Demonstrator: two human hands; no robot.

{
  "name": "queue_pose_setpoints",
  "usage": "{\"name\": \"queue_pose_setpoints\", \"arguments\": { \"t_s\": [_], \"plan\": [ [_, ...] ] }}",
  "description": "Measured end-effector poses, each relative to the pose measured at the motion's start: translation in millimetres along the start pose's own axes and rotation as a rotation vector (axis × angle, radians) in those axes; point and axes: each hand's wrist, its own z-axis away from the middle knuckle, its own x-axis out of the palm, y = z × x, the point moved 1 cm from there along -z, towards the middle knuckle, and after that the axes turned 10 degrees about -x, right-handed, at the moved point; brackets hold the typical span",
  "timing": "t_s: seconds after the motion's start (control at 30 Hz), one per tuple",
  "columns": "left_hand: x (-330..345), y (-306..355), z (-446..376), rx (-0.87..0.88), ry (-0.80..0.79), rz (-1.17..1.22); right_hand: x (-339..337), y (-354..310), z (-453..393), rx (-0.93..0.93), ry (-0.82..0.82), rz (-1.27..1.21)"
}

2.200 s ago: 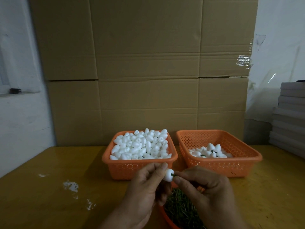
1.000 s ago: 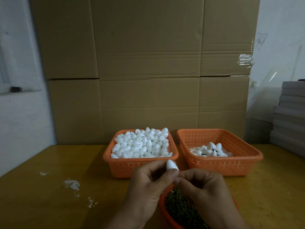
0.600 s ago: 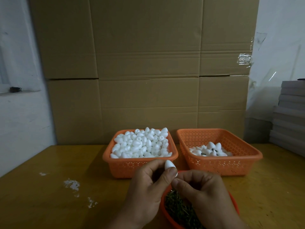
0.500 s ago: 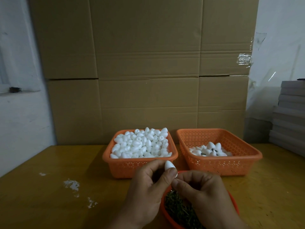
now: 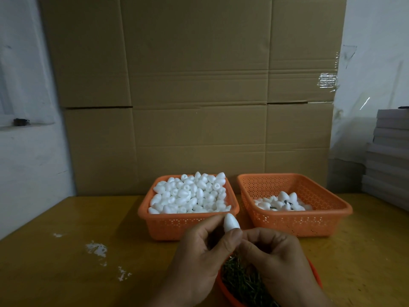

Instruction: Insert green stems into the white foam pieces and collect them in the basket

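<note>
Left hand: the left hand (image 5: 197,260) pinches a white foam piece (image 5: 230,222) between thumb and fingers, pointed end up, at 6 o'clock just in front of the two baskets.
Right hand: the right hand (image 5: 278,260) has its fingers curled tight against the base of the foam piece; it looks to be pinching a stem, but the stem itself is hidden and I cannot confirm it.
Stem supply: green stems (image 5: 241,282) lie heaped in a round orange dish (image 5: 223,286) directly under both hands.
Foam stock: the full basket (image 5: 168,224) at 11 o'clock is piled with bare foam pieces.
Collecting basket: the second basket (image 5: 309,220) at 1 o'clock holds a small heap of finished pieces (image 5: 281,202), dark stems showing among them.
Step, as I read it: the push-in is under way, drop-off not yet made.
Risk one: an off-centre push could send the stem out through the foam's side, since foam gives way easily.
Risk two: too hard a squeeze could dent or crack the piece.
Risk three: the full basket sits close by, so a careless toss could land the finished piece among the bare ones.
Surface: white crumbs (image 5: 97,249) lie scattered on the surface (image 5: 66,229) at 8 o'clock.
</note>
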Motion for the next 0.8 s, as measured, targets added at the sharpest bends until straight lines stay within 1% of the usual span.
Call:
{"name": "queue_pose_setpoints", "arguments": {
  "t_s": [0.07, 0.13, 0.3, 0.4, 0.5, 0.6, 0.7, 0.8],
  "plan": [
    [3, -3, 1, -0.024, -0.019, 0.018, -3, -1, -3, 0.001, 0.019, 0.011],
    [4, -8, 1, -0.043, 0.022, -0.019, -12, -1, -10, 0.0, 0.047, 0.092],
    [1, -14, 1, -0.045, 0.076, -0.137, -51, 19, -51, -0.066, 0.168, 0.538],
    [1, -17, 1, -0.058, 0.088, -0.172, -78, 35, -83, -0.044, 0.201, 0.764],
    [2, -18, 0, -0.062, 0.098, -0.18, -100, 45, -112, 0.045, 0.19, 0.931],
    [1, -20, -1, -0.059, 0.101, -0.179, -111, 52, -132, 0.164, 0.142, 1.082],
    [1, -20, -1, -0.059, 0.102, -0.175, -112, 57, -142, 0.24, 0.097, 1.155],
    [2, -21, 0, -0.067, 0.093, -0.183, -110, 59, -146, 0.28, 0.074, 1.203]
  ]
}}
